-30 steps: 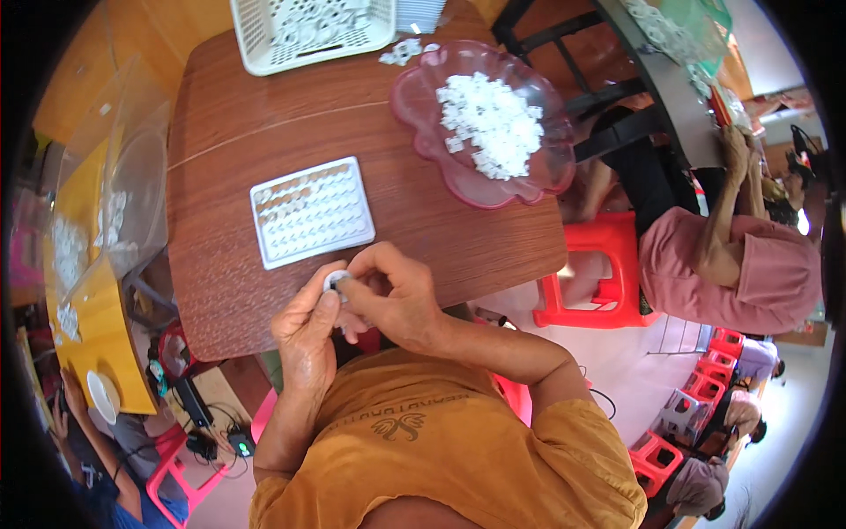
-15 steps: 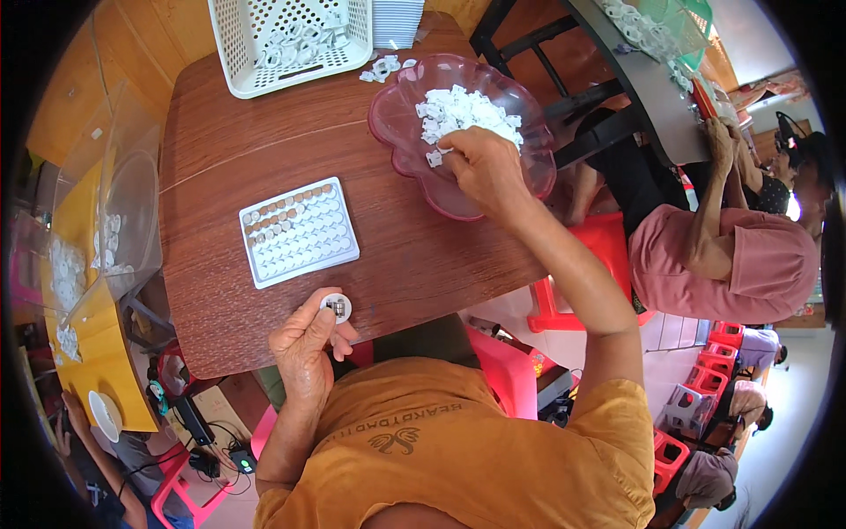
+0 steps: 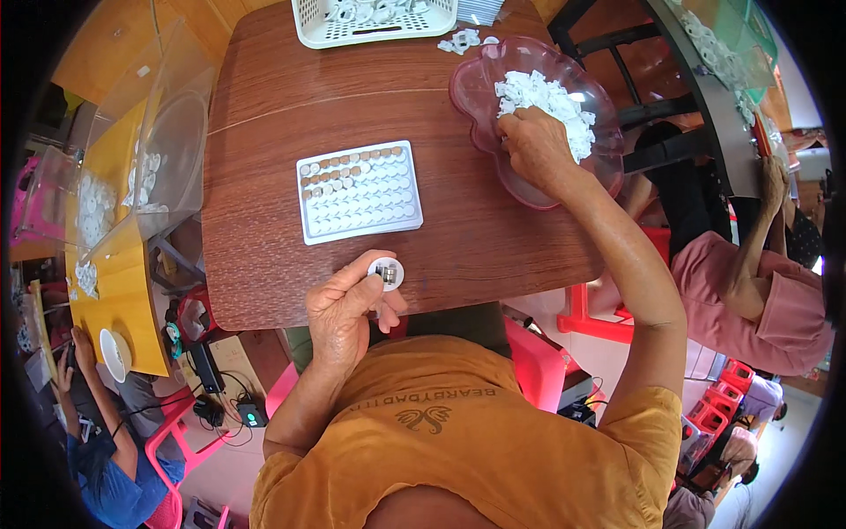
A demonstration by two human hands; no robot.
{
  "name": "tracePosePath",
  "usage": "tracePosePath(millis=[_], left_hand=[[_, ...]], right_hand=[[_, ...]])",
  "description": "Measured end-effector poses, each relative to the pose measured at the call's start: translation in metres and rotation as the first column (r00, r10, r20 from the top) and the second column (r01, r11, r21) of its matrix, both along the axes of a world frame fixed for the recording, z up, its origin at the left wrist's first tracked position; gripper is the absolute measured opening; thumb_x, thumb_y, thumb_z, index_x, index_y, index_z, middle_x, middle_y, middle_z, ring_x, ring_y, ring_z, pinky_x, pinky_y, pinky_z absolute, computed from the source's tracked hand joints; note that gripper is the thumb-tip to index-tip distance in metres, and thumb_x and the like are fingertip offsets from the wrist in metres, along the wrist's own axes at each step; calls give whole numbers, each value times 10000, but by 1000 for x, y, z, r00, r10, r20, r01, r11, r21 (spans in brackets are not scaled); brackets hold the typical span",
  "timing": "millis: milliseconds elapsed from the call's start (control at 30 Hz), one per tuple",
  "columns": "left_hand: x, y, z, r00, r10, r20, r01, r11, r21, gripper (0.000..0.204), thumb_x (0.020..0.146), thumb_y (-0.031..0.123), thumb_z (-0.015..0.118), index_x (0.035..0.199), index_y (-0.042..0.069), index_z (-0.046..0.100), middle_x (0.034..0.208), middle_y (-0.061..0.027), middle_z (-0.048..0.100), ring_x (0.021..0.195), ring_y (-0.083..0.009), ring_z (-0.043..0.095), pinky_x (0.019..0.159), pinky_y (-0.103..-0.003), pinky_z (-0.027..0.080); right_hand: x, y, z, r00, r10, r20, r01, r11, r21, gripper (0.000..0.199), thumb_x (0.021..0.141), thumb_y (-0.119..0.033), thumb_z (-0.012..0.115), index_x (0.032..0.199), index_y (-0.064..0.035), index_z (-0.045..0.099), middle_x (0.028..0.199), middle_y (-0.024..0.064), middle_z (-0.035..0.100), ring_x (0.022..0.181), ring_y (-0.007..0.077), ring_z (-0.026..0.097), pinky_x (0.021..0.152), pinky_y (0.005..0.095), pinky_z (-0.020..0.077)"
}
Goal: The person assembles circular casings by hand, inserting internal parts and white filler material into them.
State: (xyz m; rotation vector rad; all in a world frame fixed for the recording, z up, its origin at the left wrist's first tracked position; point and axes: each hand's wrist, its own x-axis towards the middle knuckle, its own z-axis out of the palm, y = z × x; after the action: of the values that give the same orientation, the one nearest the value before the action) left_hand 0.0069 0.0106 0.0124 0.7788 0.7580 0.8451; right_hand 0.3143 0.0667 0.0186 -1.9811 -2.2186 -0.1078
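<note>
Head view: left hand [image 3: 345,310] at near edge of the brown wooden table [image 3: 264,132], thumb and fingers pinching a small round white disc [image 3: 386,273] with a dark metal centre. Right hand [image 3: 534,148] reaches far right into the pink translucent bowl [image 3: 471,88], fingers curled down into the pile of white plastic pieces [image 3: 551,97]; can't tell if it grips any. White grid tray [image 3: 359,191] lies flat mid-table, between both hands, its far rows partly filled with small brownish parts. White perforated basket [image 3: 370,22] at far edge, a few loose white pieces [image 3: 464,40] just beside it. Clear plastic box [image 3: 167,132] off the table's left side. Another person in a pink shirt [image 3: 749,300] sits at right.
</note>
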Motion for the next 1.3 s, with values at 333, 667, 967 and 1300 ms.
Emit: tracePosePath(millis=[333,667,967,1300], left_hand=[[-4,-3,-12,993,112,-21,-110,989,103,258,863,31,563,1081,-103,590,757,-139,626,489,-125,552,382,-201,408],[4,-3,-6,998,47,-36,-47,999,-8,265,889,118,582,1083,-61,605,726,-129,641,499,-117,555,387,-200,399],[1,-4,-3,988,86,-125,-95,993,-68,190,862,38,577,1002,-76,636,734,-119,638,471,-112,538,363,-184,356],[5,-5,5,990,78,-121,-89,992,-85,264,864,49,582,1102,-67,587,777,-118,637,529,-92,548,417,-182,386]], right_hand=[[-1,-3,3,998,37,-45,-35,998,43,104,674,28,584,752,-23,629,759,156,576,782,328,558,664,420,468],[10,-8,1,989,-46,-139,52,998,43,108,705,-26,649,754,-52,556,767,114,573,784,310,554,675,400,434],[-22,-35,46,537,-208,-817,283,957,-57,65,792,-28,632,826,2,586,725,46,616,603,94,529,562,223,419],[-77,-55,52,63,-270,-961,-30,962,-273,104,799,-35,629,895,4,613,803,47,645,671,76,560,592,191,444]])
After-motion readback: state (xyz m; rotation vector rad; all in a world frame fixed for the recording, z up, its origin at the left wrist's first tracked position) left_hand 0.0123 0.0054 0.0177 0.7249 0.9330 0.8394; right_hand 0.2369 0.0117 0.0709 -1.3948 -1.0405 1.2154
